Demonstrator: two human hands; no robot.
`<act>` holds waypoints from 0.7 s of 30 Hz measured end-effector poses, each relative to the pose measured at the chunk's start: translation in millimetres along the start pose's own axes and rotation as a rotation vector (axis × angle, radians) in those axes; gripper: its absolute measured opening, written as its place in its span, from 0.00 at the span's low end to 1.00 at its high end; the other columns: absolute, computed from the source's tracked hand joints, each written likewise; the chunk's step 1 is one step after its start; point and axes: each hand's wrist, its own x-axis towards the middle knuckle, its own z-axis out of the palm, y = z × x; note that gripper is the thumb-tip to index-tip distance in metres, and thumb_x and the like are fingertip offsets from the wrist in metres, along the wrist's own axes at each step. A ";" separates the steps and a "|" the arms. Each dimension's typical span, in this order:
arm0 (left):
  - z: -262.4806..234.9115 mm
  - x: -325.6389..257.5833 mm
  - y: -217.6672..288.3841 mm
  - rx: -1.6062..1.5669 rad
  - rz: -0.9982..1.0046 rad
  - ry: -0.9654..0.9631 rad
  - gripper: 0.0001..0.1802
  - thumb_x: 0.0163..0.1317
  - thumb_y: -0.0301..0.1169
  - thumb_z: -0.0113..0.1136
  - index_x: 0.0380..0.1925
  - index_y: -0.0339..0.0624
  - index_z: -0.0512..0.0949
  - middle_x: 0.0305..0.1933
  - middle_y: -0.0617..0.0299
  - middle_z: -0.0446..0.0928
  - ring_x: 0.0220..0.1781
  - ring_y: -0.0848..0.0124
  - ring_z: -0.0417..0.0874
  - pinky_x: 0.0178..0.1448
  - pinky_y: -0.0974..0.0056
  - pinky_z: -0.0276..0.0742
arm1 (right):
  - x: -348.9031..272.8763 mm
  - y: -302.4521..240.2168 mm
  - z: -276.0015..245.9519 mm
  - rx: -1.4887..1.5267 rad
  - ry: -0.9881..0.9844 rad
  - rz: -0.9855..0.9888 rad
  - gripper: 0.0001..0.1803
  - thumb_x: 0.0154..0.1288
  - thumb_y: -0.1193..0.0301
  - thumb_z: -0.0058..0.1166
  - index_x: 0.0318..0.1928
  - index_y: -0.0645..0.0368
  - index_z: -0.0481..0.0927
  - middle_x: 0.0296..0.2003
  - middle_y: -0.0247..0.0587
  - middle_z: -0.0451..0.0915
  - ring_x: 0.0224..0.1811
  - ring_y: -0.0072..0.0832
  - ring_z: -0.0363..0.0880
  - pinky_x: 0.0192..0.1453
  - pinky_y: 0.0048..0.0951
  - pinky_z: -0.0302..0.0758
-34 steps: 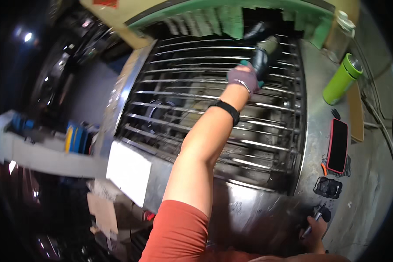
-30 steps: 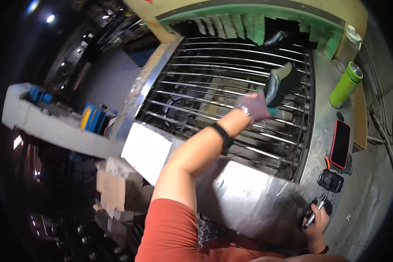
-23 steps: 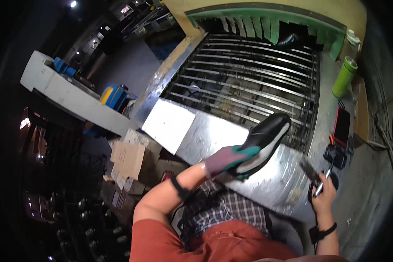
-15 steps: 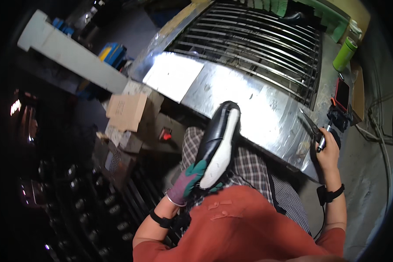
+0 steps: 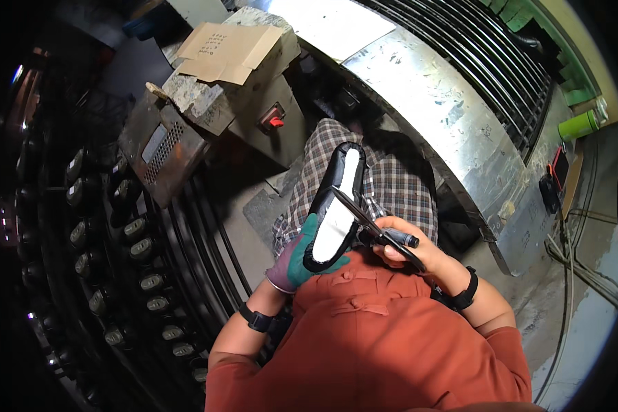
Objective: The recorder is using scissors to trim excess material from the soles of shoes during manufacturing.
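My left hand (image 5: 297, 262), in a green and purple glove, is closed around the heel end of a black shoe (image 5: 334, 184). The shoe lies sole side up over my lap, toe pointing away, its white underside (image 5: 333, 233) facing me. My bare right hand (image 5: 419, 250) is closed on a long, dark, narrow blade-like tool (image 5: 353, 208), whose pointed tip lies over the white underside; whether it touches cannot be made out. A dark marker-like cylinder (image 5: 403, 237) is gripped in the same hand.
A metal bench (image 5: 446, 103) with a slatted rack (image 5: 474, 51) stands ahead right. At its far right are a green bottle (image 5: 578, 126) and a red-edged phone (image 5: 560, 161). Flattened cardboard (image 5: 230, 51) lies on a block at left, above a red switch (image 5: 275, 122). Several shoes (image 5: 141, 247) fill racks left.
My right hand has come from the bench's right edge to the shoe, bringing the blade-like tool and cylinder. The shoe has come down nearer my lap. The view has swung left and downward.
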 end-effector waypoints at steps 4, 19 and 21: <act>-13.1 6.7 -11.8 -0.105 -0.046 -0.006 0.43 0.53 0.30 0.75 0.66 0.39 0.60 0.57 0.52 0.74 0.54 0.65 0.79 0.54 0.60 0.78 | 5.1 -2.6 6.7 0.070 0.023 0.027 0.27 0.65 0.75 0.60 0.62 0.59 0.67 0.34 0.32 0.76 0.24 0.10 0.65 0.24 0.14 0.58; -11.3 8.8 -8.7 -0.351 -0.151 0.030 0.39 0.55 0.36 0.74 0.62 0.35 0.62 0.50 0.52 0.80 0.49 0.62 0.84 0.51 0.60 0.79 | 15.3 -1.5 3.6 -0.027 0.020 0.024 0.24 0.65 0.73 0.62 0.60 0.60 0.72 0.37 0.29 0.78 0.37 0.13 0.73 0.39 0.16 0.71; -11.1 9.6 -10.7 -0.361 -0.123 0.051 0.39 0.56 0.35 0.74 0.62 0.35 0.62 0.50 0.52 0.80 0.49 0.63 0.84 0.51 0.60 0.79 | 12.4 -0.1 2.3 -0.083 0.038 0.033 0.25 0.63 0.71 0.64 0.59 0.60 0.72 0.40 0.31 0.79 0.40 0.16 0.75 0.45 0.20 0.73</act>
